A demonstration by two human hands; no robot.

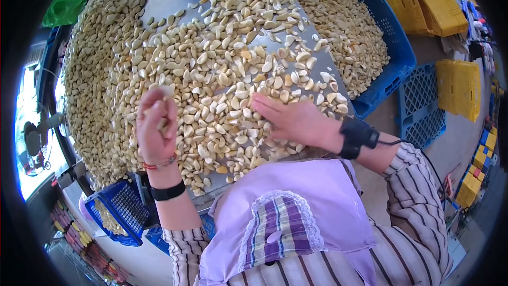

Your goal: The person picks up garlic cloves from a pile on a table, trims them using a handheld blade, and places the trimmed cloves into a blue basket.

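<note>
left hand (157, 130) over pale cloves (206, 107)

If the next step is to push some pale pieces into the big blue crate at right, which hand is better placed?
Probably the right hand: its open fingers lie over the pale pieces, nearer the blue crate. The left hand is farther away, with fingers curled around pieces.

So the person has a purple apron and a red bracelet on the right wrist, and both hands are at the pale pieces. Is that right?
Not quite: the head view shows the red bracelet on the left wrist. The apron is purple, and the left hand and right hand are at the pale pieces.
</note>
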